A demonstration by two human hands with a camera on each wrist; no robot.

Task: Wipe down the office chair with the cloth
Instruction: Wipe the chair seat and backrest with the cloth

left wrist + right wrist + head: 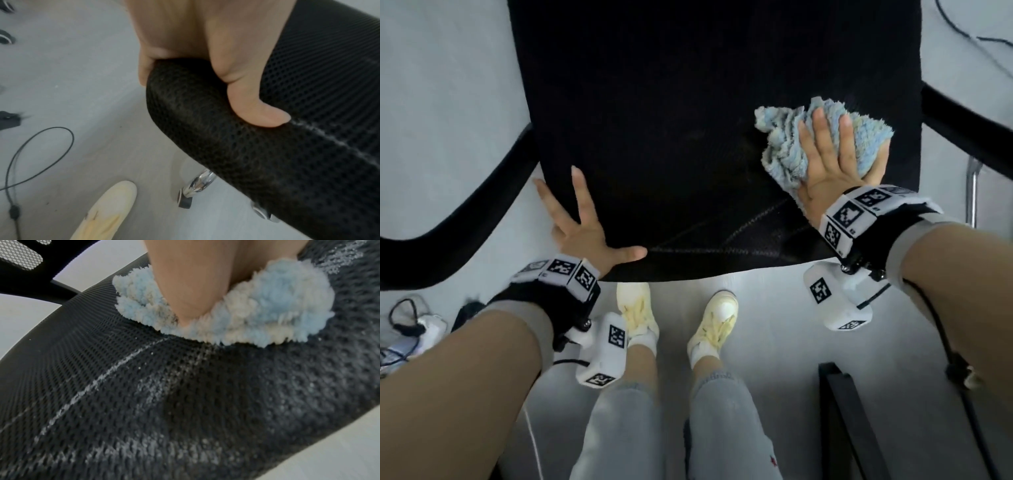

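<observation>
The black mesh seat of the office chair [671, 120] fills the upper middle of the head view. A fluffy blue and white cloth [780, 150] lies bunched on its right side. My right hand [828, 154] presses flat on the cloth with straight fingers; in the right wrist view the cloth [277, 305] is squashed against the mesh [185, 402], which carries pale streaks [98, 381]. My left hand [585, 229] rests spread on the seat's front left corner, thumb [257, 113] lying along the rounded front edge [246, 162].
Black armrests curve out at the left [465, 205] and right [962, 113]. My feet in pale yellow shoes [637, 308] stand just before the seat. Cables [404, 318] lie on the grey floor at left, a black frame [849, 411] at lower right. A chrome chair leg [197, 185] shows under the seat.
</observation>
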